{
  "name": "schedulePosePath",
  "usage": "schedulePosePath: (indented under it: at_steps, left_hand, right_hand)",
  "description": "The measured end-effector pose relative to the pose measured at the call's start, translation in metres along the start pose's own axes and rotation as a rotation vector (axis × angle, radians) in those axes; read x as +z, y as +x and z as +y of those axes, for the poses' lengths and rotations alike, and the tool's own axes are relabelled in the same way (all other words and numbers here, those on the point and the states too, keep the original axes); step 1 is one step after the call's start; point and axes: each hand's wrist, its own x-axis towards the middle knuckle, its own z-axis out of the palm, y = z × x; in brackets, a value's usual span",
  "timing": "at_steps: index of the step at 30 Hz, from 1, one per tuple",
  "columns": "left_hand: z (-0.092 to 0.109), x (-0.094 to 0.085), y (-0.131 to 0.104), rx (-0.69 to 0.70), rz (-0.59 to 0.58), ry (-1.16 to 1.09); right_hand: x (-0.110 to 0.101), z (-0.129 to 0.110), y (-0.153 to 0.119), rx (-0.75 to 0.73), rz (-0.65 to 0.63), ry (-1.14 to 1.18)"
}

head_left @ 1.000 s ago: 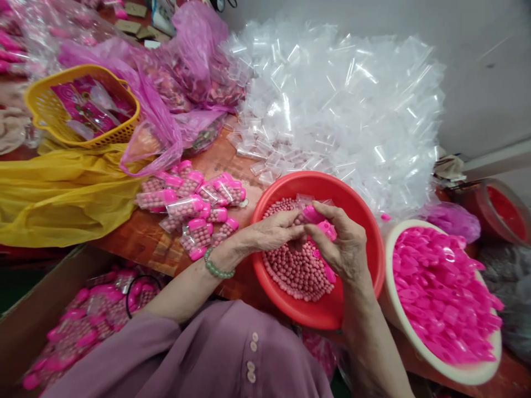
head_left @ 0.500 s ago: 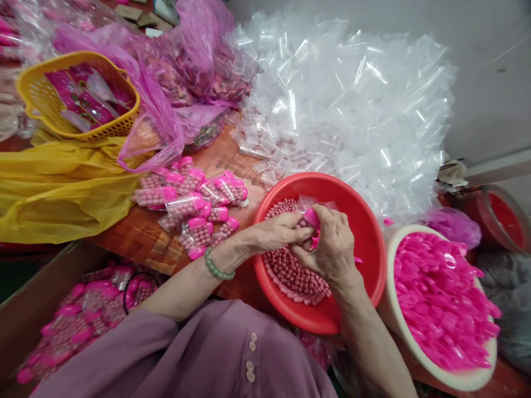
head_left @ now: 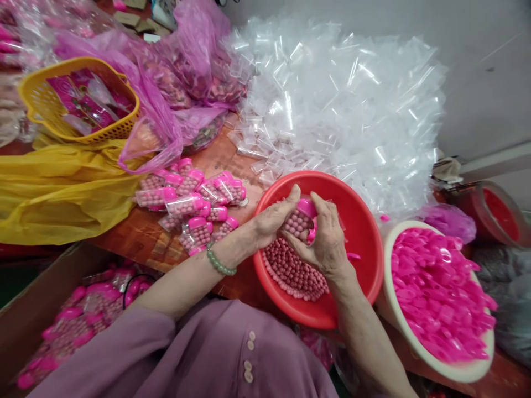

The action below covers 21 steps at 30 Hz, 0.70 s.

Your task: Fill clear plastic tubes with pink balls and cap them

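Note:
A small clear bottle of pink beads with a bright pink cap point(head_left: 296, 222) is held over the red basin point(head_left: 365, 226). My left hand point(head_left: 271, 224) has it against the fingers, the thumb raised beside it. Curved round its other side is my right hand point(head_left: 329, 240), index finger near the cap and thumb near the lower end. Something bright pink shows below my right palm, partly hidden. Loose pink beads point(head_left: 290, 271) fill the near left of the basin. Several capped bead bottles point(head_left: 199, 232) lie in a pile left of my left hand.
A large heap of clear empty bottles point(head_left: 332, 105) spreads behind the basin. At the right stands a cream bucket of pink caps point(head_left: 440, 298). A yellow basket point(head_left: 50, 121), a yellow bag point(head_left: 62, 193) and purple bags point(head_left: 161, 121) are at the left. Below is a box of filled bottles point(head_left: 78, 326).
My hands have spread apart a little around the bottle. My left thumb has lifted off, and more of the bottle's beads and cap shows. The view has shifted slightly.

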Motion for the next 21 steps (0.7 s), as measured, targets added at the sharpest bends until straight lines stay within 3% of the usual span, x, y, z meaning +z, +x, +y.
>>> schedulePosePath:
  at_steps: [7, 13, 18, 21]
  left_hand:
    - [-0.003, 0.017, 0.001, 0.069, 0.231, -0.082]
    - [-0.010, 0.022, -0.001, 0.058, 0.228, 0.029]
    - [-0.013, 0.018, -0.003, 0.268, 0.306, 0.122]
    - [-0.011, 0.020, -0.005, 0.295, 0.323, 0.214]
  right_hand:
    - [0.005, -0.003, -0.004, -0.069, 0.100, 0.033]
    - [0.001, -0.008, -0.003, -0.124, 0.135, -0.019]
    - [0.001, -0.006, -0.002, -0.161, 0.107, -0.051]
    - [0.000, -0.005, -0.003, -0.173, 0.076, -0.060]
